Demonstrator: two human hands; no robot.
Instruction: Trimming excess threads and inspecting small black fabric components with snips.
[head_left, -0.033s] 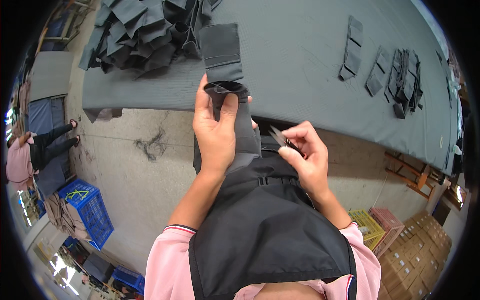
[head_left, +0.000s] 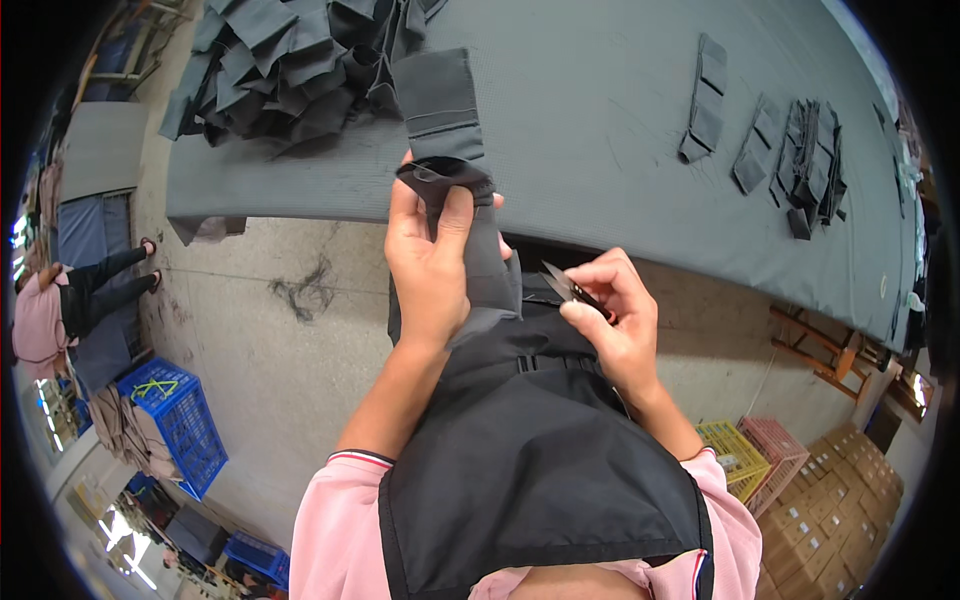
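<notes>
Both hands are occupied near the edge of the table [head_left: 590, 120]: the left hand [head_left: 432, 265] pinches a dark grey fabric strip [head_left: 440, 88] between thumb and fingers, and the right hand [head_left: 625, 310] curls round small snips [head_left: 566, 283] with parted blades. A heap of fabric pieces [head_left: 285, 65] crowds the strip's upper end, while folded strips [head_left: 815, 155] lie well apart to the right. On the floor stand a blue crate [head_left: 195, 430], a yellow crate [head_left: 735, 458] and cardboard boxes [head_left: 835, 505].

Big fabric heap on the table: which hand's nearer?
Left. The left hand holds a fabric strip below and right of the heap; the right hand, holding snips, is farther right and lower in view.
</notes>
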